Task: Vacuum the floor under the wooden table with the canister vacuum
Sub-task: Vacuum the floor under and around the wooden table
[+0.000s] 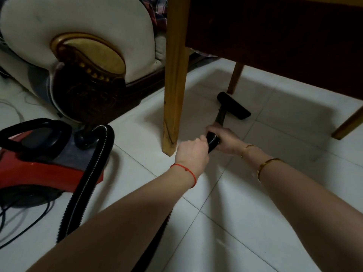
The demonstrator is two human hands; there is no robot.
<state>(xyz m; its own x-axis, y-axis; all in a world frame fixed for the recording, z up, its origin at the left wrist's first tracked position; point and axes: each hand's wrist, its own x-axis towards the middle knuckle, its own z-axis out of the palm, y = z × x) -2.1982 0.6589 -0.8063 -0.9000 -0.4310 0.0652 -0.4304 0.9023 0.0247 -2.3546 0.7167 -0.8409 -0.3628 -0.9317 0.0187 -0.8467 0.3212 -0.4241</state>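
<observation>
Both hands gripped the black ribbed hose point(213, 141) at its junction with the short tube. The left hand point(191, 151) was closed around it nearer the body; the right hand point(225, 139) was closed around it further forward, its fingers point(213, 127) wrapped over the top. The floor nozzle point(234, 105) lay beyond the fingers on the white tiled floor point(235, 203), under the wooden desk point(275, 36), close to a rear leg point(235, 77). The near leg point(174, 85) stood just left of the left hand. The red canister point(39, 167) sat well to the left of both hands.

In the inspector's judgement, the stroke would go best with the nozzle kept flat to the tiles, passes overlapped, and the legs skirted without knocking them.

Limitations: the desk's underside was in deep shadow, any dust there could not be made out, and the hose was hidden under the left forearm.
</observation>
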